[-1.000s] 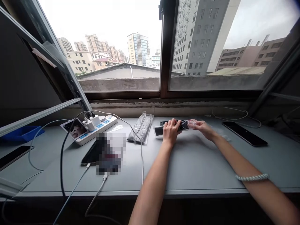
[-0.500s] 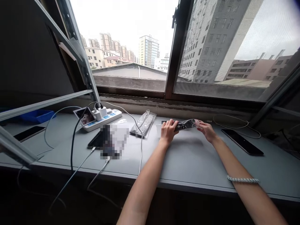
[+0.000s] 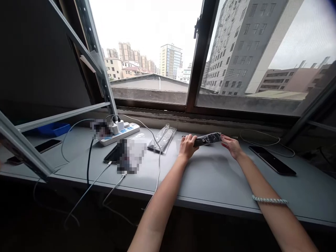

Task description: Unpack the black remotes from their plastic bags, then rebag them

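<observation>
A long dark item in a clear plastic bag (image 3: 208,139) is held between my hands above the table, near the window side. My left hand (image 3: 187,147) is wrapped over its left end. At the opposite end, the fingers of my right hand (image 3: 231,145) pinch the edge of the plastic. What exactly the item is cannot be made out. To the left of my left hand lies another clear plastic bag (image 3: 163,140) with a grey and dark item in it. A dark tablet or large phone (image 3: 273,160) rests to the right of my right hand.
A white power strip (image 3: 131,130) with plugs stands at the back left. A dark phone (image 3: 110,156) lies in front of it beside a blurred patch, with cables running over the table edge. Metal shelf posts (image 3: 31,150), a blue tray (image 3: 54,129) and another phone (image 3: 48,146) are farther left.
The bagged item's right end has tilted up slightly and its surface has turned, with my right hand still pinching the plastic. The camera view has shifted a little to the left.
</observation>
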A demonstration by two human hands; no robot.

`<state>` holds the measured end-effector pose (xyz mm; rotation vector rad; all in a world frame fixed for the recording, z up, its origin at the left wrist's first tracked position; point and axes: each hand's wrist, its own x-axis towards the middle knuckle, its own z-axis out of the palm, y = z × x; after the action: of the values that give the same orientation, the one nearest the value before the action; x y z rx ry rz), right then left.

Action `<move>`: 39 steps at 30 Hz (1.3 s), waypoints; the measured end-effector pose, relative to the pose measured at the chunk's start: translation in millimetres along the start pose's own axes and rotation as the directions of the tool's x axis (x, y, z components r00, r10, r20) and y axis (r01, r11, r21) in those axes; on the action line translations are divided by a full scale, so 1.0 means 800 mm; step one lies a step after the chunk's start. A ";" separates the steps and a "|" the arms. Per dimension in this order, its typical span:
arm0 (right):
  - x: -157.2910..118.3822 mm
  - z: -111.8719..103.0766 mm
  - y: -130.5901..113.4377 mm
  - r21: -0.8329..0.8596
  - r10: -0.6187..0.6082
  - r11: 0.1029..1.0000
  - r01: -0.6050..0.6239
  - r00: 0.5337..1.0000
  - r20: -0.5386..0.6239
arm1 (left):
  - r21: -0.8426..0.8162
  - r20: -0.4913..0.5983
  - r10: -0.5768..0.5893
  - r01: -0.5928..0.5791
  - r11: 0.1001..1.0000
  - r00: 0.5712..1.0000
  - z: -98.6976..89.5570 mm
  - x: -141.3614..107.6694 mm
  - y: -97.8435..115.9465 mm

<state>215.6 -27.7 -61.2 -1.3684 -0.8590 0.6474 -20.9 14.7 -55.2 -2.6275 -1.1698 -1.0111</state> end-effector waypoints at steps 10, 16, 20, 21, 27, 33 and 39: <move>0.007 -0.009 -0.003 0.173 0.083 0.984 -0.053 0.981 -0.177 | -0.031 -0.097 -0.196 0.194 0.980 0.976 -0.006 0.005 -0.004; -0.023 0.010 -0.032 -0.013 0.089 0.996 -0.088 0.988 0.123 | -0.013 0.020 -0.350 0.351 0.936 0.936 0.003 0.007 -0.005; -0.039 0.016 -0.053 -0.220 0.068 0.974 0.046 0.873 0.483 | -0.024 0.043 -0.422 0.424 0.906 0.905 0.003 0.009 -0.009; -0.043 0.017 -0.055 -0.267 0.089 0.961 0.071 0.834 0.544 | -0.032 0.044 -0.445 0.447 0.894 0.894 0.002 0.009 -0.010; -0.060 0.035 -0.054 -0.495 0.230 0.840 0.222 0.681 0.695 | -0.054 0.029 -0.548 0.549 0.834 0.836 -0.003 0.011 -0.019; -0.051 0.029 -0.043 -0.624 0.188 0.717 0.311 0.776 0.602 | -0.131 -0.003 -0.626 0.620 0.773 0.780 -0.008 0.012 -0.020; -0.045 0.025 -0.032 -0.628 0.056 0.669 0.398 0.815 0.577 | -0.274 -0.009 -0.678 0.651 0.708 0.735 -0.012 0.012 -0.019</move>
<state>176.8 -49.3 -41.2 -1.7959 -1.8708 0.5666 -31.8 28.5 -44.8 -2.2677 -2.1798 -1.4721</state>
